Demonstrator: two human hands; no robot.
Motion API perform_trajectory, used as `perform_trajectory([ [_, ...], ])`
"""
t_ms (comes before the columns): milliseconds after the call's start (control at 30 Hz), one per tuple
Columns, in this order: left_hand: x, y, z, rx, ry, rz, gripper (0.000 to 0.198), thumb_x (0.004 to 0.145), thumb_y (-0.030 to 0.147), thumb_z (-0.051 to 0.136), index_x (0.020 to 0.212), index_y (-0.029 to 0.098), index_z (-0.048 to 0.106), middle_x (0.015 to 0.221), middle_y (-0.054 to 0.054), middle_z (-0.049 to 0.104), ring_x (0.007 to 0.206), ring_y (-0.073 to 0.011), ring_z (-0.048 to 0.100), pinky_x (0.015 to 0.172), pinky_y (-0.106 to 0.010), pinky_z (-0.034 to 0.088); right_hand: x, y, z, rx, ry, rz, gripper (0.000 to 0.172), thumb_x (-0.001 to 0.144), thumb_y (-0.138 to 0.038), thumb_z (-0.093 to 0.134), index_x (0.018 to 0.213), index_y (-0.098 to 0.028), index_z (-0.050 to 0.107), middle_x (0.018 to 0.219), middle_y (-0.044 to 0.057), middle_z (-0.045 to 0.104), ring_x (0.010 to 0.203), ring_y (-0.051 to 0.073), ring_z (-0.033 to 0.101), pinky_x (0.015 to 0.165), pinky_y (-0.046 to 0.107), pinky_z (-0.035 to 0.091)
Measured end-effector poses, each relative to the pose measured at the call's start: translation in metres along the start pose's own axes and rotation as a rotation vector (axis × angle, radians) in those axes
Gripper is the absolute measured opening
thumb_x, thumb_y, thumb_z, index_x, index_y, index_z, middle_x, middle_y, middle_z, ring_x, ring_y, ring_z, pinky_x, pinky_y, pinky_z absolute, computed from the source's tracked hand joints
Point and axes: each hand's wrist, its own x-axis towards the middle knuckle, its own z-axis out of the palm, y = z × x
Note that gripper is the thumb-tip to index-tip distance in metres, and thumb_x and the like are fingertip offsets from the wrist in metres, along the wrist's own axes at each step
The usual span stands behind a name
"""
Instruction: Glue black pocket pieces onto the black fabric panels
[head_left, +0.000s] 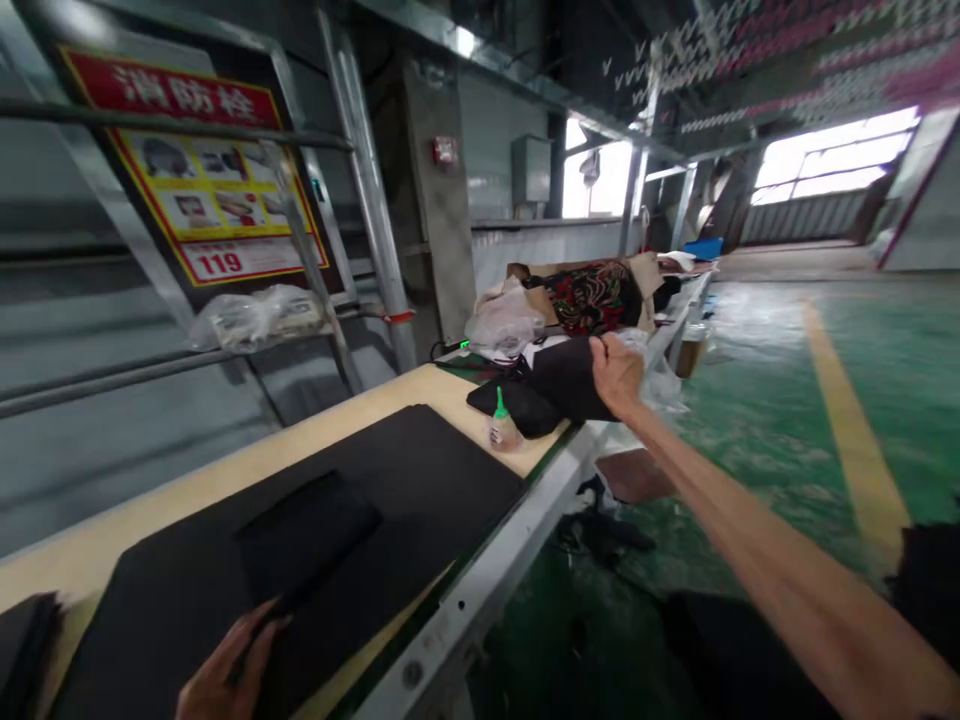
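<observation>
While the left hand (pixel 225 670) pinches a black sheet (pixel 307 535) on the desk (pixel 420 395), the right hand (pixel 616 375) clutches a clear plastic bag (pixel 660 385).
Left fingers (pixel 259 630) are closed on the sheet's edge, a green-capped bottle (pixel 501 425) sits mid-desk, and right fingers (pixel 607 350) clench the bag above a black cloth (pixel 570 385).

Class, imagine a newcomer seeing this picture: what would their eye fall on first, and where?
A red-and-yellow rectangular fire hydrant sign stands out at upper left. At centre, an outstretched right hand reaches a black fabric bundle on a cream-topped workbench. At right, a yellow painted stripe crosses a glossy green floor.
</observation>
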Motion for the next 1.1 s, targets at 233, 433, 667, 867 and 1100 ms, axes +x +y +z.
perform_trajectory([
  [233, 0.003, 0.018, -0.011, -0.071, -0.032, -0.038, 0.04, 0.081, 0.052, 0.053, 0.1, 0.025, 0.075, 0.107, -0.003, 0.075, 0.104, -0.0252, 0.069, 0.1, -0.041, 0.052, -0.016, -0.131, -0.043, 0.225, 0.063, -0.625, 0.035, 0.104, -0.034, 0.035, 0.091, -0.013, 0.061, 0.085, 0.008, 0.065, 0.072, 0.015, 0.051, 0.065, 0.028, 0.028],
  [433, -0.013, 0.007, -0.032, -0.13, -0.059, -0.034, 0.033, 0.085, 0.042, 0.051, 0.097, 0.022, 0.074, 0.108, -0.005, 0.074, 0.106, -0.0228, 0.068, 0.099, -0.04, 0.053, -0.145, -0.22, -0.008, 0.325, -0.373, -1.464, 0.023, 0.101, -0.018, 0.039, 0.099, -0.016, 0.062, 0.103, 0.008, 0.067, 0.078, 0.016, 0.06, 0.068, 0.028, 0.039],
  [667, -0.036, 0.006, -0.043, -0.115, -0.095, 0.017, 0.028, 0.088, 0.032, 0.047, 0.094, 0.024, 0.073, 0.11, -0.005, 0.073, 0.106, -0.0207, 0.068, 0.1, -0.04, 0.052, -0.228, -0.205, 0.022, 0.454, -0.534, -1.517, 0.019, 0.1, -0.021, 0.044, 0.094, -0.017, 0.062, 0.104, 0.009, 0.067, 0.083, 0.015, 0.063, 0.073, 0.027, 0.046],
  [867, -0.046, -0.005, -0.043, -0.102, -0.08, 0.072, 0.026, 0.088, 0.027, 0.048, 0.095, 0.024, 0.073, 0.112, -0.005, 0.072, 0.106, -0.0196, 0.068, 0.099, -0.037, 0.053, -0.238, -0.171, 0.0, 0.569, -0.434, -1.44, 0.025, 0.1, -0.035, 0.047, 0.104, -0.016, 0.062, 0.114, 0.012, 0.068, 0.098, 0.021, 0.065, 0.081, 0.034, 0.052],
  [1100, -0.046, -0.007, -0.044, -0.047, -0.075, 0.098, 0.027, 0.09, 0.027, 0.046, 0.098, 0.023, 0.071, 0.119, -0.007, 0.069, 0.109, -0.0198, 0.067, 0.099, -0.037, 0.053, -0.192, -0.113, 0.025, 0.569, -0.264, -0.744, 0.027, 0.099, -0.035, 0.042, 0.113, -0.019, 0.059, 0.116, 0.011, 0.066, 0.109, 0.023, 0.062, 0.096, 0.038, 0.049],
])
